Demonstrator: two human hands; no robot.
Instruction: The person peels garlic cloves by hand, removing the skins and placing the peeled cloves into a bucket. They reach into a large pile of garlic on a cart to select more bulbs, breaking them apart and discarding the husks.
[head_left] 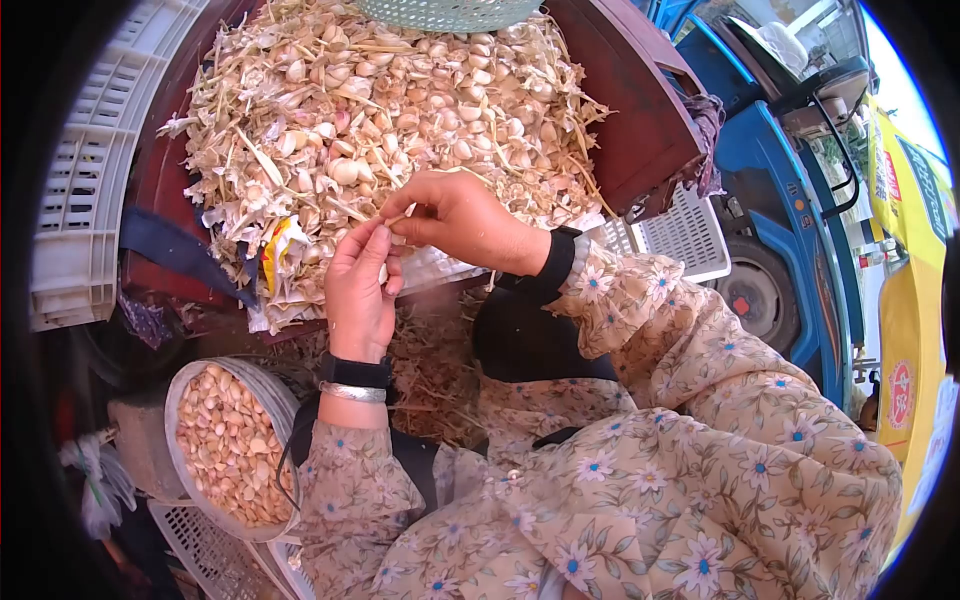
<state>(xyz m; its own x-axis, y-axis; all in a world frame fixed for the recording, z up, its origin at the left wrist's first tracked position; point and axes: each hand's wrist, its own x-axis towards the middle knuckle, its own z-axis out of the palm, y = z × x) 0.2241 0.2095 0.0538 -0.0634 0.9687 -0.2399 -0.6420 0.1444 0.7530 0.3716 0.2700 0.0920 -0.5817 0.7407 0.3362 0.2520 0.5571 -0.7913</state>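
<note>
With both wrists angled inward, the left hand (pixel 362 290) and right hand (pixel 460 215) meet, fingertips pinched nearly closed on a small piece of garlic (pixel 388 224), just above the near edge of the pile (pixel 400 110).

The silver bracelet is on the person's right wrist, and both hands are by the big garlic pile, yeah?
Not quite. The head view shows the silver bracelet on the left wrist, not the right. The left hand and right hand are both by the big garlic pile.
</note>
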